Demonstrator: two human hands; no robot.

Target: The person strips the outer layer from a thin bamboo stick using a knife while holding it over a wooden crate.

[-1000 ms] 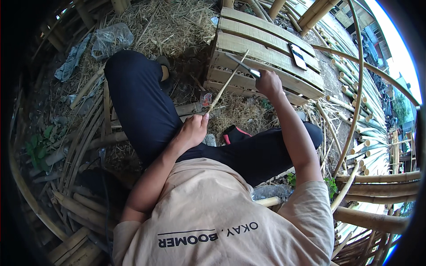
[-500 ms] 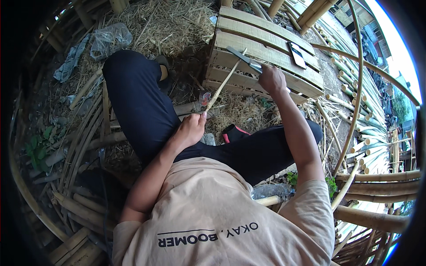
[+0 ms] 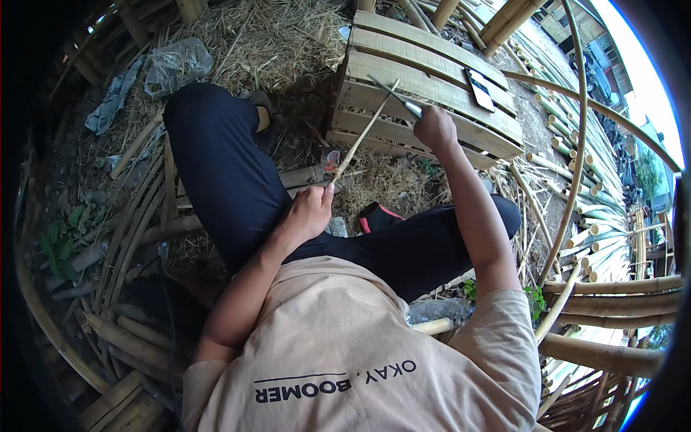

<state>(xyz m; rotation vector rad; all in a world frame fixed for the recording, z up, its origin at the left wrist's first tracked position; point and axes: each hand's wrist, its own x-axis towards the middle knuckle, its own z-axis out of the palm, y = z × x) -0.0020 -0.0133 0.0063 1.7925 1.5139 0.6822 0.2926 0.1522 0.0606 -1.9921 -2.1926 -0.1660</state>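
Observation:
My left hand [image 3: 311, 210] is closed round the lower end of a thin, pale bamboo stick [image 3: 367, 132], which slants up and to the right to the edge of a slatted wooden crate [image 3: 403, 56]. My right hand [image 3: 436, 128] grips the handle of a knife [image 3: 398, 99]. Its blade points up-left and crosses the stick near the stick's far tip; whether the edge cuts into it I cannot tell. Most of the handle is hidden in my fist.
A phone [image 3: 479, 89] lies on the crate's slats. Straw and shavings [image 3: 263, 39] cover ground beyond my left knee, beside a clear plastic bag [image 3: 178, 66]. Bamboo poles [image 3: 596, 209] are stacked at right; more bamboo pieces [image 3: 129, 338] lie at left. A black-and-red object [image 3: 378, 217] sits between my legs.
My right hand has shifted slightly left with the knife, and the blade is turned so it looks narrower. My left hand and the stick have hardly moved.

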